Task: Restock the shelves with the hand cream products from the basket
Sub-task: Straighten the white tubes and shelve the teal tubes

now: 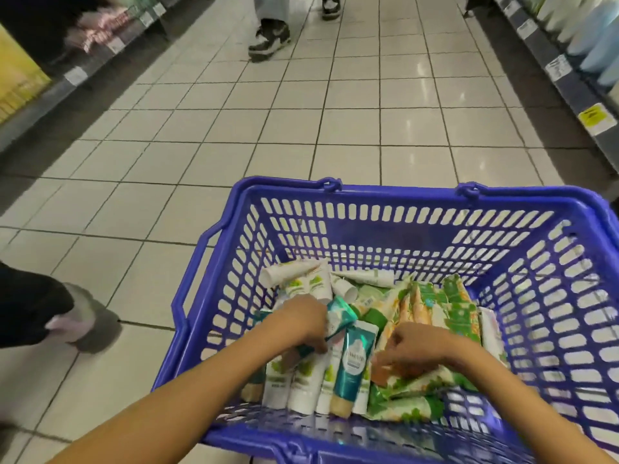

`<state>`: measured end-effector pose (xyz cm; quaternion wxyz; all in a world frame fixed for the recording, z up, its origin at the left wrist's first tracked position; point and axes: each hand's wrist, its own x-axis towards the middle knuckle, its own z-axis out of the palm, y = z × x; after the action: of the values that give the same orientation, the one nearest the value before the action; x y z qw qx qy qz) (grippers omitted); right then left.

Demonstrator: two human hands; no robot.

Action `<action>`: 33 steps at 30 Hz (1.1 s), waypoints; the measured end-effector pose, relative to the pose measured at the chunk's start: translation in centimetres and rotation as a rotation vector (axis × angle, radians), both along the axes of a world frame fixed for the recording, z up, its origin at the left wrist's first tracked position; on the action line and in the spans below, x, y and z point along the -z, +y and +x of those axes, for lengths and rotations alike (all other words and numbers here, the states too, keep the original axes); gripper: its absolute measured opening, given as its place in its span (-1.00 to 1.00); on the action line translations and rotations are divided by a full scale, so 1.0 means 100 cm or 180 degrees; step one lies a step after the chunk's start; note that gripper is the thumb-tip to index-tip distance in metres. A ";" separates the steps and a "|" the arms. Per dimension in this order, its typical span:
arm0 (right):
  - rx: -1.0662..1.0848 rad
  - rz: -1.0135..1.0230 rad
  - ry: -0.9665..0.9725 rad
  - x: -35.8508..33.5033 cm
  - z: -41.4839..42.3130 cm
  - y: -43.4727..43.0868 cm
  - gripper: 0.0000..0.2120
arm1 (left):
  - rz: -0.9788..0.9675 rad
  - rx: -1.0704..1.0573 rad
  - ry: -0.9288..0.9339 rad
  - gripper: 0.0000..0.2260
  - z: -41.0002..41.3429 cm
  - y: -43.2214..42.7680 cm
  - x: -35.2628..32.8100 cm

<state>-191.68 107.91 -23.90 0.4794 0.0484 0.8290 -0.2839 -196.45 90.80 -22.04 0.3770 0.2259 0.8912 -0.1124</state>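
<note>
Picking was judged in hand — hand cream tubes [301, 380] piled in the basket [368, 229], a teal tube [339, 313] clasped by the left grip [303, 321], right grip [412, 353] state unclear — a clean lift toward the shelves [566, 85] was needed next.

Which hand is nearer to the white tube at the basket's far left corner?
Left. The left hand lies just in front of the white tube, toward the camera; the right hand is farther away, to the right.
</note>
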 end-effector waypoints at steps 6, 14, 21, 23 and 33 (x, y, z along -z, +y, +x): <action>0.0555 -0.0069 -0.0481 0.027 -0.009 -0.052 -0.69 | 0.0199 -0.0199 0.0265 -0.56 -0.017 -0.009 0.001; 0.1975 -0.0607 0.0363 0.018 -0.006 -0.048 -0.78 | 0.2169 -0.1115 0.0734 -0.64 -0.020 -0.002 -0.018; 0.3824 -0.2733 0.0808 -0.070 0.029 0.027 -0.88 | 0.4191 -0.2060 -0.0893 -0.88 -0.003 0.079 -0.044; 0.3983 -0.2599 0.1153 -0.099 0.049 0.062 -0.85 | 0.4413 -0.1771 -0.1235 -0.86 0.009 0.118 -0.062; 0.4859 -0.2243 0.3153 -0.236 0.236 0.183 -0.82 | 0.4972 0.0209 -0.3116 -0.82 0.125 0.303 -0.182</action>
<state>-168.07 126.23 -0.28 -0.2491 0.3014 0.5500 -0.7380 -183.90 121.09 -3.84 0.4489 0.4637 0.4483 0.6184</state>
